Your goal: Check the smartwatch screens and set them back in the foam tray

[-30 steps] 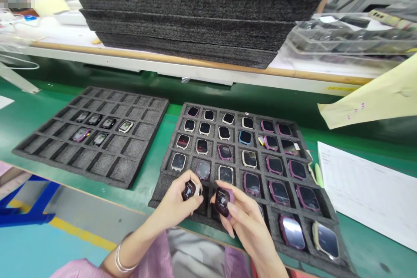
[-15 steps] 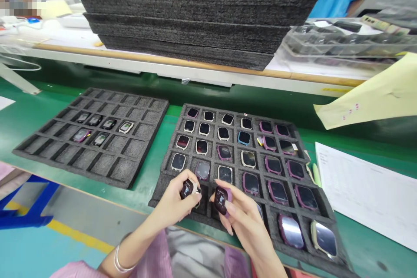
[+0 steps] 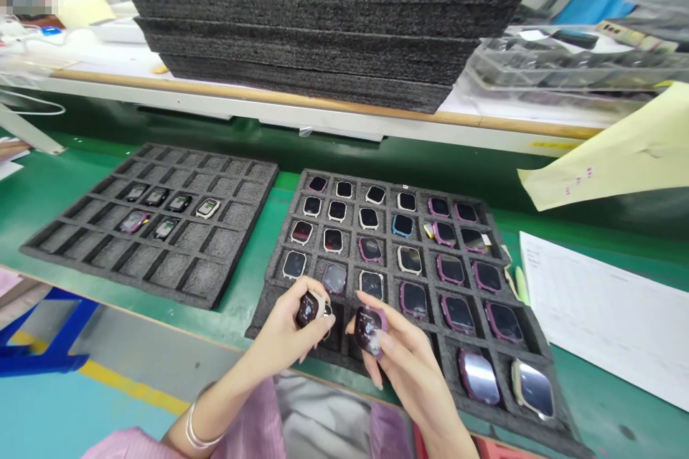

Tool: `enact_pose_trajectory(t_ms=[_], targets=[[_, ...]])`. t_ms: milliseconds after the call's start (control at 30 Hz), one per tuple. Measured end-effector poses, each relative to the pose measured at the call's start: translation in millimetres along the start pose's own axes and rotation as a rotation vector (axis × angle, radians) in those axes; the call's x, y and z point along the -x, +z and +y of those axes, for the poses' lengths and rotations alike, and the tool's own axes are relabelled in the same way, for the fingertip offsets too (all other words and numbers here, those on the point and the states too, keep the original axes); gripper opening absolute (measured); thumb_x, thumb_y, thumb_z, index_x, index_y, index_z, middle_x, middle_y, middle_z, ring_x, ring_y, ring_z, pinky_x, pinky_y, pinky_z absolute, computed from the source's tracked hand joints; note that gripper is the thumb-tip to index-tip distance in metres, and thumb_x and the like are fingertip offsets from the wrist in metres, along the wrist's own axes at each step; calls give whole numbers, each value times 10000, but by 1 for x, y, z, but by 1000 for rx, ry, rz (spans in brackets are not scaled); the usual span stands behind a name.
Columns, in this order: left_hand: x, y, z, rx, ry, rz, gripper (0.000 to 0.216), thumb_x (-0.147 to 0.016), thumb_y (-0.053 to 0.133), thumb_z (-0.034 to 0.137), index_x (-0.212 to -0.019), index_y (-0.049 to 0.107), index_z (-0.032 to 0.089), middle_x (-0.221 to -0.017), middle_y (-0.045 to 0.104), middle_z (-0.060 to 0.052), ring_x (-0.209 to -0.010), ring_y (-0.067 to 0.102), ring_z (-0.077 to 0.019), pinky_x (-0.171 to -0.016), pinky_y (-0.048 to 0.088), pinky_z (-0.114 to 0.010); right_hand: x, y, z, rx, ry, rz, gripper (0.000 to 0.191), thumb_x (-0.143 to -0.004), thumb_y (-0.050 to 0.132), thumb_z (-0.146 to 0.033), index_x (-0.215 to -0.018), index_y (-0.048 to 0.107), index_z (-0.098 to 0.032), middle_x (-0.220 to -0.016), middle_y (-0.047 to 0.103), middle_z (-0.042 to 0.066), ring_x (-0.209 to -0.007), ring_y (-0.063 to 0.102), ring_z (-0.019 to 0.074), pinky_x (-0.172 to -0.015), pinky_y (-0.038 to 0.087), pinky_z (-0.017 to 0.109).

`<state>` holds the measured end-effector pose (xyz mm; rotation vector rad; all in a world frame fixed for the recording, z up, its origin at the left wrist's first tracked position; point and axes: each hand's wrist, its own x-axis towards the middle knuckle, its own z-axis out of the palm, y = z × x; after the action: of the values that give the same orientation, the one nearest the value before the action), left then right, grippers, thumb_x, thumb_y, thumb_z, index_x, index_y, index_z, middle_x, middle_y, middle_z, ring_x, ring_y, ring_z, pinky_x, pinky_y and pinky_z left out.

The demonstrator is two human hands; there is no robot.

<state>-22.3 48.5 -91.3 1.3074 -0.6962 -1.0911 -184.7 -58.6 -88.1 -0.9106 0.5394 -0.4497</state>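
Note:
My left hand [image 3: 295, 326] is closed round a light-framed smartwatch [image 3: 308, 308], its lit screen facing up and left. Between the thumb and fingers of my right hand [image 3: 401, 348] is a purple-framed smartwatch [image 3: 369, 330], its dark screen showing a small pale-blue mark. Both watches are held just over the near edge of a black foam tray [image 3: 262, 315]. Watches with purple, light and blue frames lie in the tray's pockets, among them a purple one [image 3: 479, 376] and a light-framed one [image 3: 532, 389]. My hands hide some near pockets.
A second foam tray [image 3: 108, 269] on the left holds several watches. Tall stacked black foam sheets [image 3: 323, 21] stand on the shelf [image 3: 231, 90] above. Printed paper [image 3: 608, 323], a green pen [image 3: 522, 285] and a hanging yellow sheet [image 3: 619, 147] are to the right, below clear plastic boxes [image 3: 565, 68].
Both watches stay in my hands, with the purple one turned slightly. At the back right, the blue-clothed person has shifted right. Part of a hand now shows at the far left edge.

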Motion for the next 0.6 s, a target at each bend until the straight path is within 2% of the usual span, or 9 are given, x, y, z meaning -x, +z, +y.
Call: enact_pose_trajectory(t_ms=[167, 267, 367, 600], targets=[[-5, -2, -2, 180, -10, -75, 460, -822, 700, 312, -1232, 532, 186, -816, 567, -15, -694, 602, -151, -505, 519, -199, -6, 0, 1, 1, 17, -24, 476, -882, 704, -386, -1304, 598, -194, -1026, 697, 131, -590, 533, 150, -527, 421, 270], [-5, -4, -6, 280, -70, -73, 422, -886, 606, 347, -1274, 552, 190, -907, 603, -60, -823, 636, -205, -580, 561, -254, -7, -2, 1, 64, -10, -27, 420, -883, 702, -387, -1250, 613, -202, -1050, 690, 120, -603, 548, 150, -515, 424, 260], [-4, -4, -7, 333, -98, -63, 388, -908, 550, 312, -1279, 576, 201, -1034, 618, -91, -918, 643, -234, -658, 578, -293, -6, -4, 0, 136, -59, -10, 397, -880, 707, -352, -1238, 605, -214, -1061, 684, 109, -601, 573, 147, -491, 429, 246], [-5, -4, -9, 371, -103, -94, 423, -872, 538, 220, -1292, 584, 205, -1133, 628, -114, -991, 636, -261, -715, 586, -326, -9, -12, 6, 159, -76, -22, 534, -890, 679, -286, -1387, 494, -229, -1057, 696, 124, -596, 643, 172, -457, 477, 254]])
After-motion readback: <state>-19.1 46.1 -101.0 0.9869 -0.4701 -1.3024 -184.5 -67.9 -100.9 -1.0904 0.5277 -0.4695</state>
